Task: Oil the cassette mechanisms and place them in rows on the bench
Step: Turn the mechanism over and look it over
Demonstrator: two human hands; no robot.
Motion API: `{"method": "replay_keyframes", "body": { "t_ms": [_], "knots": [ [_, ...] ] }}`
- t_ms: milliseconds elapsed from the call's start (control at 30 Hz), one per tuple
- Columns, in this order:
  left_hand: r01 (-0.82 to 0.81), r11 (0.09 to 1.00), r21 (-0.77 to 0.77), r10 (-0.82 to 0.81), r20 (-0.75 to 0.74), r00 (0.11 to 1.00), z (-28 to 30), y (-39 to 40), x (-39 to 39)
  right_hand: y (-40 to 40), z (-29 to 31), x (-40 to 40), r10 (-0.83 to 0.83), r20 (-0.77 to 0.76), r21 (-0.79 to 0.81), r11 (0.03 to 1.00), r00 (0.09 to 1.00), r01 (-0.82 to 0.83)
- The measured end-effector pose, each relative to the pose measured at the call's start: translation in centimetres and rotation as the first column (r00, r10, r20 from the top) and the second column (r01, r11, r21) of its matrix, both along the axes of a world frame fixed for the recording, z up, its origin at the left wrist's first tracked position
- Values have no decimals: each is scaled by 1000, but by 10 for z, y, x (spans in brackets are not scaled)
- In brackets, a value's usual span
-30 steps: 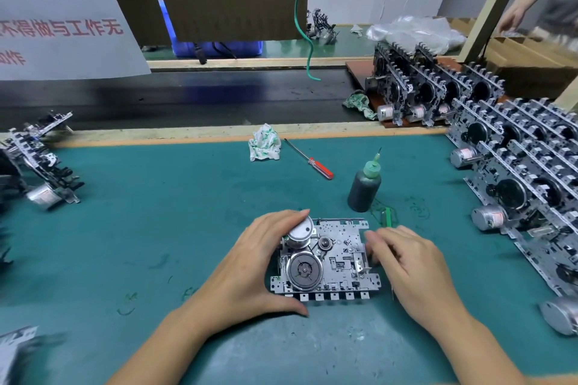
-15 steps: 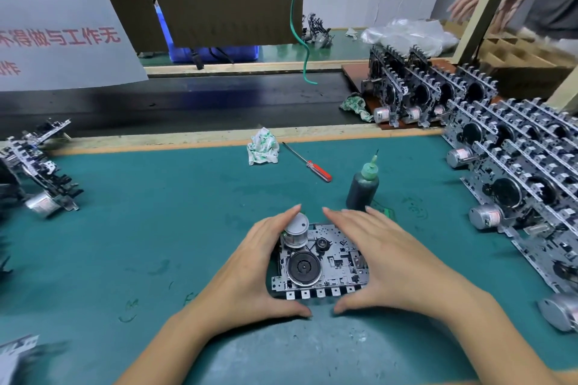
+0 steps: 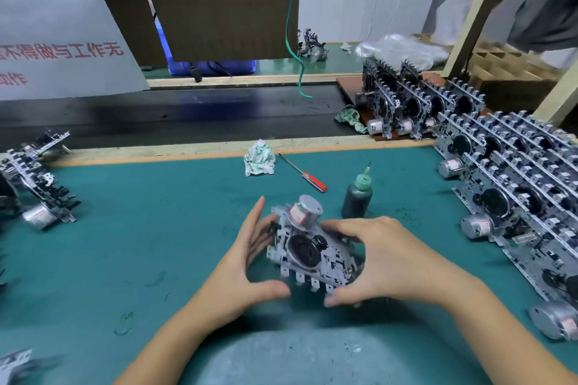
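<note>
Centre of green-matted bench [image 3: 125,228]: metal cassette mechanism [image 3: 308,247] between both hands. Behind it: dark oil bottle [image 3: 357,195], red-handled screwdriver [image 3: 302,172], crumpled cloth [image 3: 259,158]. Right: rows of finished metal mechanisms [image 3: 513,184]. Left: loose mechanisms [image 3: 34,187].

Head view, looking down, close over bench [image 3: 125,228]

This is a small assembly workshop on a factory line. The landmark is a green-matted worktop [image 3: 131,247]. Right of it, many identical metal cassette mechanisms [image 3: 513,184] stand packed in rows; left of it lies a smaller heap of the same parts [image 3: 37,197]. On its far half sit an oil bottle [image 3: 357,197], a red-handled screwdriver [image 3: 305,174] and a crumpled rag [image 3: 259,158]. Behind it runs a dark conveyor belt [image 3: 175,117], and above that hangs a printed notice [image 3: 56,34] in red Chinese characters.
</note>
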State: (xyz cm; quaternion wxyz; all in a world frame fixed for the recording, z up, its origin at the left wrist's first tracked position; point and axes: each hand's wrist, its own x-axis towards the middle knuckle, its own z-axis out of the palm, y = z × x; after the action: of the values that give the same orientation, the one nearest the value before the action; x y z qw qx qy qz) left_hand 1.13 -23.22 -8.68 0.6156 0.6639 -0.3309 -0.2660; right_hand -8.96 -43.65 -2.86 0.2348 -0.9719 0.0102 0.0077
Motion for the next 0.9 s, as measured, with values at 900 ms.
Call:
{"method": "replay_keyframes", "body": {
  "t_ms": [900],
  "knots": [
    [12,915,-403,-371,-830,416,-1,-26,1,-26,-13,-30,-90,55,-278,955,994,102]
  ]
}}
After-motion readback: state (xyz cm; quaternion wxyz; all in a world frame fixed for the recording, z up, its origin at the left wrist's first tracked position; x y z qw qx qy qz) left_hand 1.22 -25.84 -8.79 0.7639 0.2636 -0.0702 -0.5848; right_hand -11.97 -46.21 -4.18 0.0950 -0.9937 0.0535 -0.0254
